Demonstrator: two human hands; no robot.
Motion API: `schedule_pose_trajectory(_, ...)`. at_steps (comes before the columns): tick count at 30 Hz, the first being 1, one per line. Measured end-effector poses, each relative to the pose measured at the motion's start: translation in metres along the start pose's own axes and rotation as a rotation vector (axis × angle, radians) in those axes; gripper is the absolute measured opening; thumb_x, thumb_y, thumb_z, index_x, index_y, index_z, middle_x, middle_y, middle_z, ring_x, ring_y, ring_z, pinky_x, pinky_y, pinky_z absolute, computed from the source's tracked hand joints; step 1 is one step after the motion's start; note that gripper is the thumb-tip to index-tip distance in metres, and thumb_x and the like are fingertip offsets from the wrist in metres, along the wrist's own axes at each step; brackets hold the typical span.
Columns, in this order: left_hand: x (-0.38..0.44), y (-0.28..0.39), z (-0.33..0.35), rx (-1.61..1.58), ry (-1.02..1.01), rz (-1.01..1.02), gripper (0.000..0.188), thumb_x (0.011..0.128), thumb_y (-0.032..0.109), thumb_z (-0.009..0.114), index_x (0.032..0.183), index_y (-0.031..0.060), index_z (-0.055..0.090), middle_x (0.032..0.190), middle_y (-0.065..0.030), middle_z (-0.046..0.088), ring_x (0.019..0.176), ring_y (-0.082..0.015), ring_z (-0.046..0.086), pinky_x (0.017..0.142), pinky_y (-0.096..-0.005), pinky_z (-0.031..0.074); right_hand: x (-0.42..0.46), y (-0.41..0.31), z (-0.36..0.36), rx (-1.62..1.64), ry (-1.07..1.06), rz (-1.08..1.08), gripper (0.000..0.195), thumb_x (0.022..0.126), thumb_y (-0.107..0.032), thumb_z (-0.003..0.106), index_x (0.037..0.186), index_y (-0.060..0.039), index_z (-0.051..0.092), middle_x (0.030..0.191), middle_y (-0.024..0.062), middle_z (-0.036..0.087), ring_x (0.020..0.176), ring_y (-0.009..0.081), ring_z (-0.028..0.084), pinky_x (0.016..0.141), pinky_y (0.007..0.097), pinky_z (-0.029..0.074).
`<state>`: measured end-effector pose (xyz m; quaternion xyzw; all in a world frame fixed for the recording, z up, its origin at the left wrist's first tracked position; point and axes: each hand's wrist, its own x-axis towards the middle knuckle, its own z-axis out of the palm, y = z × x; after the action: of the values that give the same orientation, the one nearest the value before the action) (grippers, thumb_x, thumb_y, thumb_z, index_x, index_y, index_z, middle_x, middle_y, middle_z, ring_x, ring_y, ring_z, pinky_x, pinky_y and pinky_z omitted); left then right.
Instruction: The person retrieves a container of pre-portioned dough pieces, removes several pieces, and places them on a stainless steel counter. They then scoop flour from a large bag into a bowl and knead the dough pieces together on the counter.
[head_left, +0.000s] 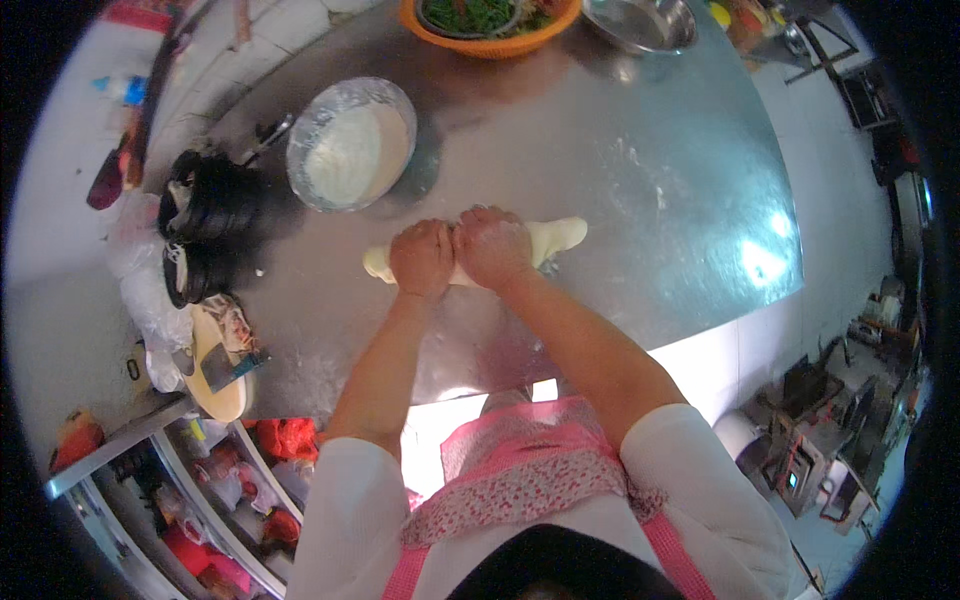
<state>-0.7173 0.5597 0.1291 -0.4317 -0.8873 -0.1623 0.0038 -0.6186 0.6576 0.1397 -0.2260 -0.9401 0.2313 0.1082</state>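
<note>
A long roll of pale dough (556, 235) lies crosswise on the stainless steel table (480, 330) before me. My left hand (422, 259) is curled over it left of the middle, with the left end sticking out beyond. Side by side with it, my right hand (493, 246) presses down on the dough, knuckles up. The two hands touch or nearly touch at the thumbs, and the fingertips are hidden. Past the right hand, the right end of the dough is in sight. Farther off to the left stands a metal bowl (352, 146) holding what looks like white flour.
An orange basket (491, 49) with leafy greens and a steel bowl (645, 30) stand at the far edge. Dark round containers (214, 199), a wooden board (217, 375) and a scraper-like blade (217, 367) line the left side. A shelf rack (172, 487) stands lower left.
</note>
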Motion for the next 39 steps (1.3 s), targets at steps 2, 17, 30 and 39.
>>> schedule_pose_trajectory(2, -0.004, -0.006, 0.000, 0.000, 0.052, 0.014, 0.029, 0.089, 0.028, 0.049, 0.076, 0.0082, 0.064, 0.077, -0.0141, 0.065, 0.073, -0.0367, 0.062, 0.067, -0.0494, 0.047, 0.013, 0.001, 0.004, -0.036, -0.045, -0.036, 0.020, 0.085, -0.022, 0.054, 0.086, -0.0080, 0.068, 0.096, 0.0152, 0.070, 0.082, 0.0325, 0.069, 0.070, 0.0437, 0.055)
schedule_pose_trajectory(17, -0.100, 0.132, 0.019, -0.255, -0.039, 0.144, 0.019, 0.086, 0.024, 0.054, 0.077, 0.0077, 0.059, 0.076, -0.0159, 0.061, 0.071, -0.0393, 0.057, 0.064, -0.0522, 0.042, -0.152, 0.076, -0.062, 0.021, 0.014, -0.088, 0.013, 0.077, -0.018, 0.062, 0.072, -0.0079, 0.056, 0.070, 0.0126, 0.058, 0.065, 0.0312, 0.060, 0.058, 0.0447, 0.049)
schedule_pose_trajectory(30, 0.051, 0.183, 0.029, -0.405, -0.030, 0.210, 0.021, 0.089, 0.022, 0.050, 0.084, 0.0035, 0.058, 0.092, -0.0158, 0.062, 0.092, -0.0375, 0.057, 0.081, -0.0484, 0.043, -0.057, 0.165, -0.120, -0.119, 0.346, 0.012, 0.010, 0.082, -0.018, 0.061, 0.087, -0.0088, 0.061, 0.088, 0.0093, 0.060, 0.088, 0.0317, 0.059, 0.080, 0.0457, 0.045)
schedule_pose_trajectory(39, 0.075, 0.186, 0.070, -0.141, -0.095, 0.280, 0.021, 0.088, 0.025, 0.052, 0.098, 0.0074, 0.058, 0.097, -0.0115, 0.058, 0.092, -0.0335, 0.053, 0.082, -0.0471, 0.039, -0.020, 0.168, -0.109, -0.135, 0.147, 0.248, 0.013, 0.078, -0.022, 0.060, 0.083, -0.0101, 0.061, 0.094, 0.0080, 0.062, 0.092, 0.0278, 0.059, 0.078, 0.0423, 0.044)
